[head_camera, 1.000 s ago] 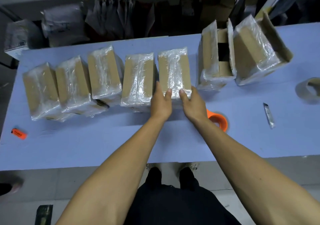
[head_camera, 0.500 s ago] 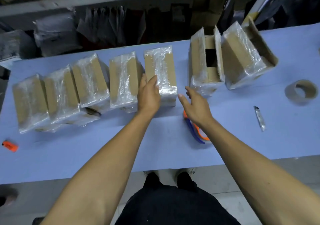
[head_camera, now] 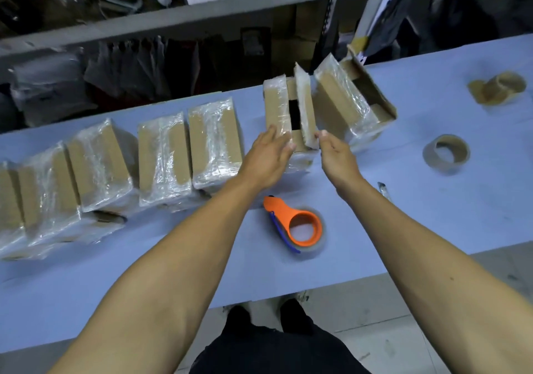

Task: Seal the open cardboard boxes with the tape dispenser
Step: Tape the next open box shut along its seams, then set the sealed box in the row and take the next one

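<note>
the open cardboard box [head_camera: 290, 114] stands near the far edge of the blue surface [head_camera: 432, 200], its two film-covered top flaps parted over a dark gap. my left hand [head_camera: 266, 157] lies with straight fingers on the near end of the left flap. my right hand [head_camera: 336, 154] has curled fingers pinching the near corner of the right flap. just right of it a second open box [head_camera: 350, 105] tilts, its flap raised. to the left a row of sealed, film-wrapped boxes [head_camera: 161, 154] sits side by side. the orange tape dispenser [head_camera: 297, 223] lies on the surface between my forearms, nearer me than the box. two used tape cores [head_camera: 446, 154] and a small knife [head_camera: 383, 189] rest to the right.
</note>
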`<state>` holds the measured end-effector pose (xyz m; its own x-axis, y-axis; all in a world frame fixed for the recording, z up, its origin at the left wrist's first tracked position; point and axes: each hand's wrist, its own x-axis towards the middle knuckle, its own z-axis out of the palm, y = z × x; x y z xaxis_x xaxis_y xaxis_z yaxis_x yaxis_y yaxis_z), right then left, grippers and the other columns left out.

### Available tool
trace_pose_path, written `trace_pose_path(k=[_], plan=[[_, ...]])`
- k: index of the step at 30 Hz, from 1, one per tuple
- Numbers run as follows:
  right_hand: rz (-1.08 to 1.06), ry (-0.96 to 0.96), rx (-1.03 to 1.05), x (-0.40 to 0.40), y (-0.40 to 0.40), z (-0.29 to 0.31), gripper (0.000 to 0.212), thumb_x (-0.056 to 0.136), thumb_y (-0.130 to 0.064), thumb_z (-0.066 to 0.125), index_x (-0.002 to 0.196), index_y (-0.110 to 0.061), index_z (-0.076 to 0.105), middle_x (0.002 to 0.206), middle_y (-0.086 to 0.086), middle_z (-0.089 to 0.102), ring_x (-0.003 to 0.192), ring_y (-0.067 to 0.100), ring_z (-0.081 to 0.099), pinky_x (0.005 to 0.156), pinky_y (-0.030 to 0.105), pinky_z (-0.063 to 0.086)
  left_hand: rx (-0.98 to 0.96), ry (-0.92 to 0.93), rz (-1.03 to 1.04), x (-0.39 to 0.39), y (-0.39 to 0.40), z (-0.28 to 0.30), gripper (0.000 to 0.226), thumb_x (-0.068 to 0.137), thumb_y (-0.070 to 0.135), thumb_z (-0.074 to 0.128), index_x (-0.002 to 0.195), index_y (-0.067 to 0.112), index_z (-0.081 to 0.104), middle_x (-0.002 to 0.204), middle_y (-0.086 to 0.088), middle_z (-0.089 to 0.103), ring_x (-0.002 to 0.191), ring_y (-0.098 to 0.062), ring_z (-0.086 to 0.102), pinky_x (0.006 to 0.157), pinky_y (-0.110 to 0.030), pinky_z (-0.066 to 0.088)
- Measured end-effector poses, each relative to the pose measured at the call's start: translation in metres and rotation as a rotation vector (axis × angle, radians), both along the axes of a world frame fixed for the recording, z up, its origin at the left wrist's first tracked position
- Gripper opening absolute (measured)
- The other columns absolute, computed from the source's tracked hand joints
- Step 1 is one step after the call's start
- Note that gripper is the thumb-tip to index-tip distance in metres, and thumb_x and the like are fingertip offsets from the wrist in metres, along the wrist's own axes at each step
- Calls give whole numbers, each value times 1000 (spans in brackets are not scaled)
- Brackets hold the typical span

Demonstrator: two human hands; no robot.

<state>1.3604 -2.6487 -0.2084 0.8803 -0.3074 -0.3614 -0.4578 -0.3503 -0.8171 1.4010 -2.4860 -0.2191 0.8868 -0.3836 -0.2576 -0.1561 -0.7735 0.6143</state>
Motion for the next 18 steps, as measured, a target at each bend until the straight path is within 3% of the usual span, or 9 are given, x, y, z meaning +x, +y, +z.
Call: trace_pose_path(k=[3, 5, 6, 9, 11, 13, 16, 18], plan=[[-26, 3, -24, 12, -1, -7, 38, 103, -46, 39, 104, -15, 61, 98, -3, 64, 96, 19, 57, 85, 34, 44, -117, -65, 193, 9, -8, -7, 28, 103, 23, 53, 121, 9, 69, 146, -14, 43, 132, -26, 48, 107, -30, 37], [-62, 13, -19, 22, -2, -10, 35, 99, -47, 51, 102, -13, 55, 87, -7, 57, 87, 18, 56, 77, 33, 44, -188, -86, 348, 13, -19, -5, 15, 94, 15, 66, 106, 6, 67, 129, -7, 48, 108, -20, 60, 94, -27, 45], [-73, 25, -11, 26, -2, -12, 38, 95, -48, 57, 106, -12, 53, 88, -7, 56, 87, 18, 57, 77, 33, 45, -218, -67, 426, 15, -23, -5, 19, 90, 15, 71, 106, 7, 63, 124, -6, 50, 102, -19, 61, 92, -29, 47], [-30, 102, 61, 34, -2, -21, 61, 89, -51, 65, 132, -12, 45, 115, 0, 61, 105, 20, 59, 91, 35, 49, -369, 173, 655, 19, -30, -15, 45, 84, 25, 78, 118, 21, 49, 120, -6, 61, 103, -21, 64, 95, -40, 52], [28, 114, 62, 37, -1, -28, 69, 89, -54, 59, 145, -17, 41, 135, 0, 57, 122, 21, 56, 104, 41, 45, -479, 296, 712, 18, -31, -22, 48, 86, 26, 74, 127, 24, 48, 121, 1, 66, 109, -20, 65, 100, -45, 52], [76, 77, 28, 40, -1, -33, 69, 86, -60, 51, 144, -23, 45, 136, -1, 60, 124, 22, 56, 104, 44, 45, -578, 377, 741, 18, -35, -25, 59, 87, 27, 69, 141, 25, 46, 129, 6, 65, 116, -17, 63, 106, -46, 49], [63, 59, 53, 40, -1, -34, 68, 81, -63, 47, 139, -27, 50, 130, -5, 63, 120, 21, 58, 102, 44, 48, -660, 509, 765, 15, -41, -26, 90, 80, 43, 77, 155, 39, 26, 149, 11, 49, 133, -18, 52, 112, -47, 41], [48, 56, 64, 36, 2, -29, 60, 83, -59, 48, 134, -28, 54, 126, -6, 65, 117, 21, 60, 100, 45, 49, -734, 502, 792, 14, -41, -23, 90, 73, 38, 85, 149, 34, 39, 140, 7, 60, 127, -19, 58, 109, -47, 46]])
